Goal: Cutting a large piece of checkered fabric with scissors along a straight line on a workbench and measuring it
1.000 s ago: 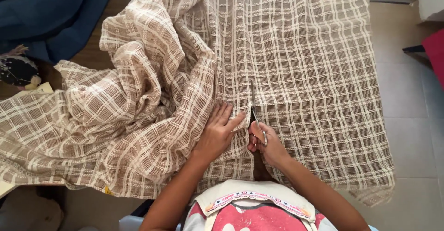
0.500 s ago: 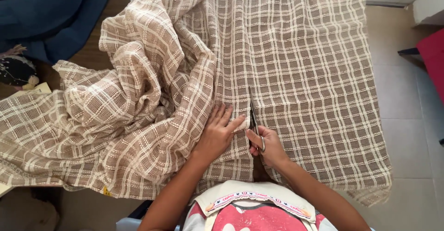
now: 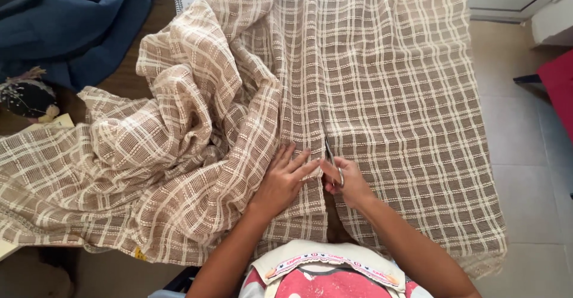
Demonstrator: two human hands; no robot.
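A large beige and white checked cloth (image 3: 388, 95) lies spread over a table, bunched in folds on the left. My right hand (image 3: 349, 184) grips a pair of scissors (image 3: 329, 151) whose blades point away from me along a slit in the cloth. My left hand (image 3: 283, 178) lies flat on the cloth just left of the slit, fingers spread, pressing it down. The cut runs from the near edge up to the blades.
A dark blue garment (image 3: 65, 29) is heaped at the top left. A dark bundle (image 3: 24, 98) lies at the left edge. A red object (image 3: 561, 89) stands on the tiled floor (image 3: 525, 166) at the right.
The scissors have moved a little farther away from me along the slit. My left hand has slid forward with them, staying flat on the cloth.
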